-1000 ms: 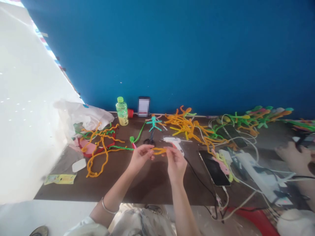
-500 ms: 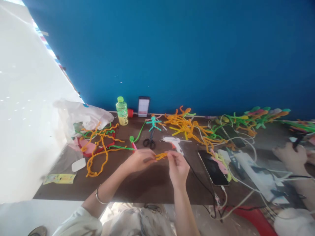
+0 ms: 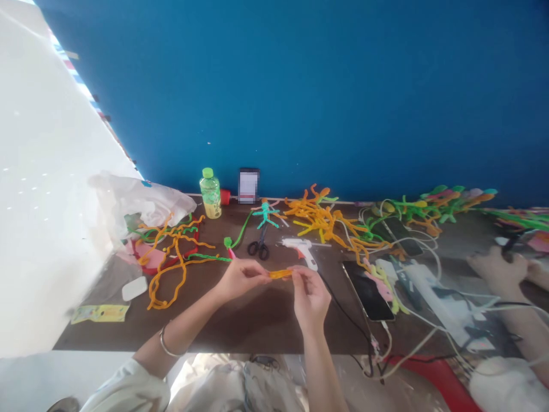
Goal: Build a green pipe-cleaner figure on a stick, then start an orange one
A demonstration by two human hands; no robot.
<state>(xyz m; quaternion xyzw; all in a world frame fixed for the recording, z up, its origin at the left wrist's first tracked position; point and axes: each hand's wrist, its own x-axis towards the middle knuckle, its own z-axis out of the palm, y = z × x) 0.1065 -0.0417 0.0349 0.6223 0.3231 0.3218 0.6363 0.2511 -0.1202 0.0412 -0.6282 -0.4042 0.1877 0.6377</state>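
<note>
Left hand (image 3: 242,279) and right hand (image 3: 309,298) pinch orange pipe cleaner (image 3: 281,274) between them, both grips closed, held clear of table (image 3: 206,337). Glue gun (image 3: 301,250) just beyond.

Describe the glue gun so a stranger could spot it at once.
On the dark table below the blue wall, look just beyond the person's right hand. There lies a white hot glue gun, between black-handled scissors and a heap of orange pipe cleaners. It is the only chunky white tool there.

Nothing legible. The label on the clear plastic bottle with green cap (image 3: 210,201) is too small, the yellow printed paper packet (image 3: 100,313) is blurred, and the upright black-framed phone screen (image 3: 249,186) is pixelated.
</note>
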